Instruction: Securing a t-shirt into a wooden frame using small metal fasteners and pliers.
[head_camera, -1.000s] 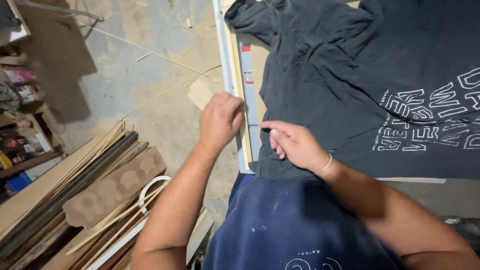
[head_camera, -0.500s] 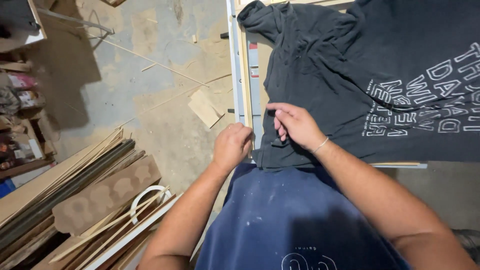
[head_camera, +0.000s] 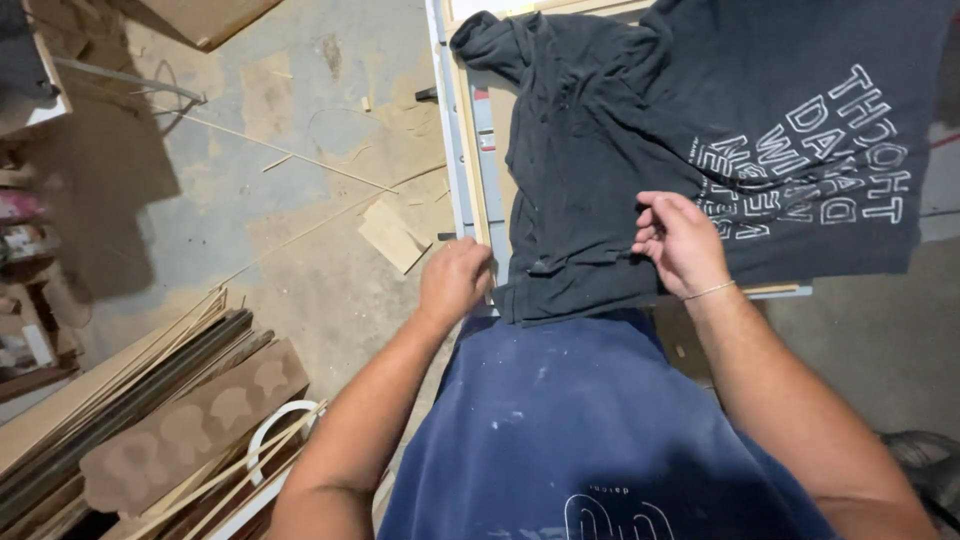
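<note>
Since the earlier frame, the right hand (head_camera: 682, 243) had been moved rightward along the dark shirt (head_camera: 640, 130), fingers pinching its near hem; the left hand (head_camera: 455, 280), fingers curled, was held at the worktop (head_camera: 470, 150) edge.

A dark grey T-shirt (head_camera: 640, 140) bears white outlined lettering; the floor (head_camera: 250, 200) is mottled grey-brown.

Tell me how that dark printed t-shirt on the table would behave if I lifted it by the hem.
The dark t-shirt looks floppy: it already lies wrinkled and bunched near the right hand. It would likely sag and drape rather than hold its shape. It seems light, so a pinch should lift it, and it is unlikely to roll or break.
</note>
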